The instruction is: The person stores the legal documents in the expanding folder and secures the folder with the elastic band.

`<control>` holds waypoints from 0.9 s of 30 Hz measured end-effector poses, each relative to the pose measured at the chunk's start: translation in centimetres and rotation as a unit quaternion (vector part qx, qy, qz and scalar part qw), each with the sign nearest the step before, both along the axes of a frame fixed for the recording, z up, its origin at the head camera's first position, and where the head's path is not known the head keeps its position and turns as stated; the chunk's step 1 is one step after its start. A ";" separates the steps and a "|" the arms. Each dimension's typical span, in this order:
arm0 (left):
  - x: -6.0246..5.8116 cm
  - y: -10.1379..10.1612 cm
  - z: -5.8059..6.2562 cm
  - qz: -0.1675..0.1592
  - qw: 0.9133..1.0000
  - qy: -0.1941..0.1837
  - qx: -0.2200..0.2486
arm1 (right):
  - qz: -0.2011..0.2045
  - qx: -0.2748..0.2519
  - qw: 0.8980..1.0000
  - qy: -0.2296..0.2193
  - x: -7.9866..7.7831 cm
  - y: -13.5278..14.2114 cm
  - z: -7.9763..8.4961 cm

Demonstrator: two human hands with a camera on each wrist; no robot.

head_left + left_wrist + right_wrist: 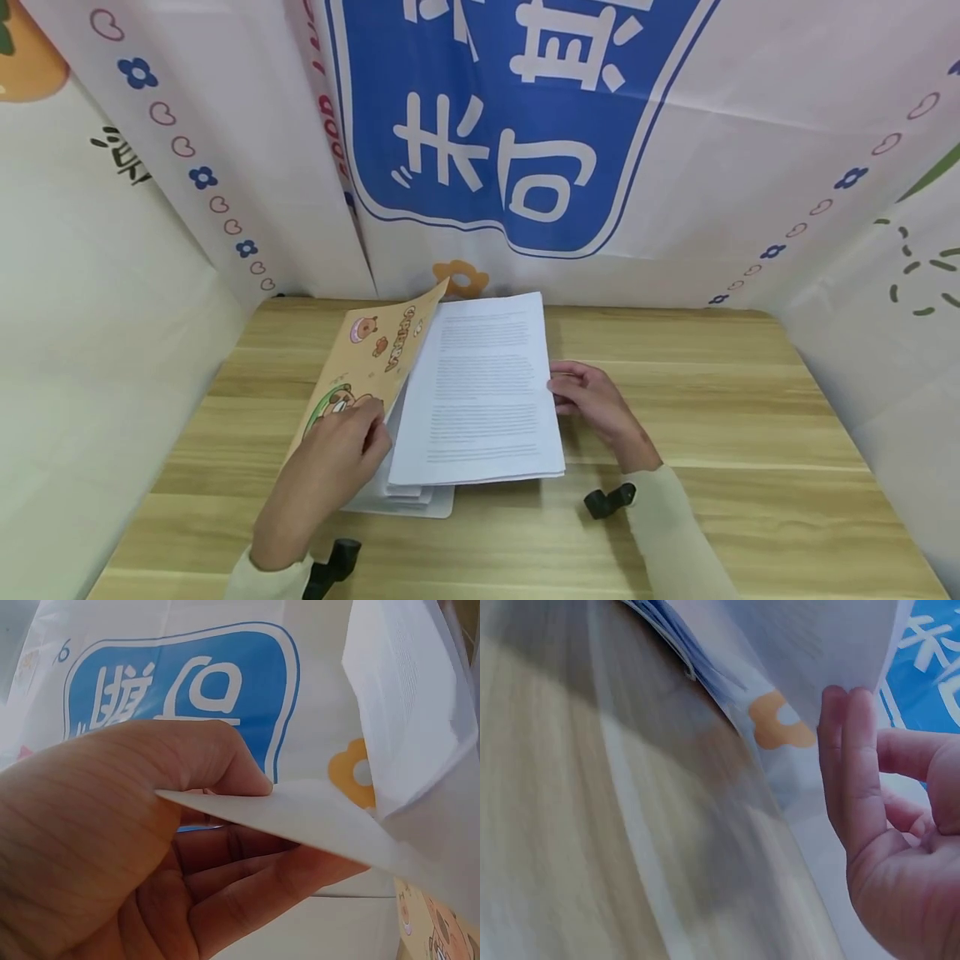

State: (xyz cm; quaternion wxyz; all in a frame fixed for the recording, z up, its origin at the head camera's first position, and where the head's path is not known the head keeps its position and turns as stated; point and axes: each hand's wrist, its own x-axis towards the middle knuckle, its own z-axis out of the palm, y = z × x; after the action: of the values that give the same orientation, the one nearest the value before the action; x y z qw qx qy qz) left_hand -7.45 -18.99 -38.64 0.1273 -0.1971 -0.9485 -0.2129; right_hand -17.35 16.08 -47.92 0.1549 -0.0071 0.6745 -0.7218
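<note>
In the head view, my left hand point(337, 450) pinches the edge of a tan folder cover point(375, 342) printed with cartoon capybaras, which stands lifted and tilted at the left. The left wrist view shows the thumb above the cover's pale inner side point(300, 814) and the other fingers beneath. My right hand point(596, 404) pinches the right edge of a printed sheaf of paper point(480, 392). From the right wrist, fingertips point(859, 709) press flat on the underside of the sheaf point(832, 645), which is raised off the table. Its left part overlaps the opened folder.
Under the sheaf, more papers and a whitish folder edge point(442, 507) lie on the wooden table point(720, 400). A white cloth with a blue sign point(480, 167) hangs behind the table's back edge. Black wrist cameras point(609, 500) sit at both sleeves.
</note>
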 end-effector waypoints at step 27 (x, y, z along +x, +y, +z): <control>-0.1 0.4 -0.1 0.007 1.000 -0.029 -0.003 | 0.005 -0.045 0.999 -0.006 0.9 -4.3 0.0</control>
State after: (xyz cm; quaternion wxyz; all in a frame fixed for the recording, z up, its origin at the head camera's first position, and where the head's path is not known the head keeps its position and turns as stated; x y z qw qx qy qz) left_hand -7.54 -18.62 -38.73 0.1009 -0.1848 -0.9537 -0.2148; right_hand -16.45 11.82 -47.96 0.1618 -0.0129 0.6405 -0.7506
